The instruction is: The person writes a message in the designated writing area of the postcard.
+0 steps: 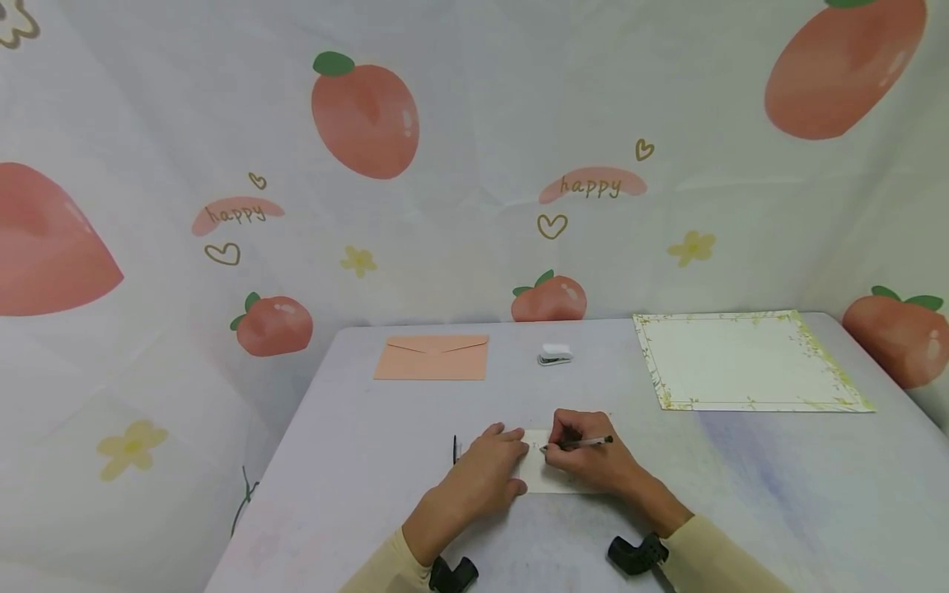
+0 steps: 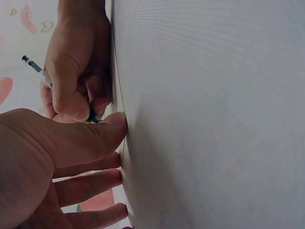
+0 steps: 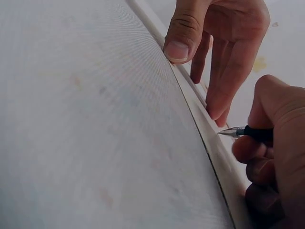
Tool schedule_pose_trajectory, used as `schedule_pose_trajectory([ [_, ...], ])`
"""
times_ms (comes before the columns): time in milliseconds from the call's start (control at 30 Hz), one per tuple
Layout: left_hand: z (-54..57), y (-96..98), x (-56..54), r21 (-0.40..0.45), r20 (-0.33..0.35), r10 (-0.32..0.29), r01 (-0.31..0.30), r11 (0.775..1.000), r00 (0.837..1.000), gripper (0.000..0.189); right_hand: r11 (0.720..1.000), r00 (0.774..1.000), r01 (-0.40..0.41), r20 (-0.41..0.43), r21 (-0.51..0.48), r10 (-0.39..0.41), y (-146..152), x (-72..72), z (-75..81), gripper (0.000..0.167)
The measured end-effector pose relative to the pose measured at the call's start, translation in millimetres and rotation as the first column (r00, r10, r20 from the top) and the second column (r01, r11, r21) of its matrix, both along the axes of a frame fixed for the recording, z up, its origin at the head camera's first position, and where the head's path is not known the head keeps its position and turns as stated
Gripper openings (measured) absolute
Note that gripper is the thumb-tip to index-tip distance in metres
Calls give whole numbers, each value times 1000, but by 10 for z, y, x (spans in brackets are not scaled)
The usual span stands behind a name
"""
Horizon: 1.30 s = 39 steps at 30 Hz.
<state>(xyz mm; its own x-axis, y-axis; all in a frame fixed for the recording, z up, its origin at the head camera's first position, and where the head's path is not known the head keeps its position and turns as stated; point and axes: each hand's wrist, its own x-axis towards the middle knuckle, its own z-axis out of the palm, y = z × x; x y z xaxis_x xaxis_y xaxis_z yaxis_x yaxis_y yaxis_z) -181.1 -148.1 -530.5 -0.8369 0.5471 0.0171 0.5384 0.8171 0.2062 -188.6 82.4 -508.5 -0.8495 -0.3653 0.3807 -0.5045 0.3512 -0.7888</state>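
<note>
A small cream card (image 1: 535,473) lies on the table in front of me, with a few small dark marks near its upper left. My right hand (image 1: 593,453) pinches a pen (image 1: 593,442) with a black grip and clear barrel. In the right wrist view the metal tip of the pen (image 3: 231,131) meets or nearly meets the card. My left hand (image 1: 482,471) rests on the card's left side with its fingers fairly straight and spread. The thumb of the left hand (image 2: 86,143) presses the near edge in the left wrist view.
At the back of the table (image 1: 334,461) lie a peach envelope (image 1: 432,362) and a small white stapler (image 1: 555,354). A large sheet with a floral border (image 1: 749,362) is at the back right. A thin black object (image 1: 455,450), perhaps a pen cap, sits left of the left hand.
</note>
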Motion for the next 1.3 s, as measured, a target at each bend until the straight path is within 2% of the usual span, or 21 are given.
schedule_pose_trajectory([
  [100,-11,-8,-14,-7,-5,-2,2,1000,1000,56,1000,1000,26,-14,-16,-26,9,-7,-3,32],
  [200,31,0,4,12,8,0,-1,1000,1000,55,999,999,42,-22,-4,-43,48,-10,0,33],
  [300,321,66,117,6,55,25,-25,1000,998,53,999,999,36,-19,-6,-36,102,-13,-8,35],
  [433,700,157,286,-31,83,59,-57,998,995,50,999,1000,14,-9,-42,-14,133,-14,-41,36],
  [567,749,167,307,-32,83,61,-59,998,995,50,999,1000,7,-5,-33,-8,115,-17,-52,35],
  [700,744,159,297,-25,76,49,-47,999,996,50,1000,1000,7,-1,-7,-7,105,-24,-54,34],
  [733,686,145,277,-21,59,37,-35,999,998,49,1000,1000,6,-1,-1,-6,103,-25,-55,34],
  [867,570,118,219,-6,53,22,-21,1000,998,50,1000,1000,6,0,22,-6,94,-20,-47,32],
  [933,381,84,143,3,38,13,-13,1000,999,51,999,1000,5,1,37,-5,89,-17,-44,31],
  [967,334,76,117,5,49,18,-18,1000,999,52,999,1000,3,5,41,-4,87,-15,-39,30],
  [1100,19,17,-4,16,11,3,-3,1000,1000,55,999,1000,-6,13,47,5,84,-14,-24,26],
  [1300,-27,12,-13,20,-12,-5,5,1000,1000,56,998,1000,-23,10,53,23,96,-17,-14,26],
])
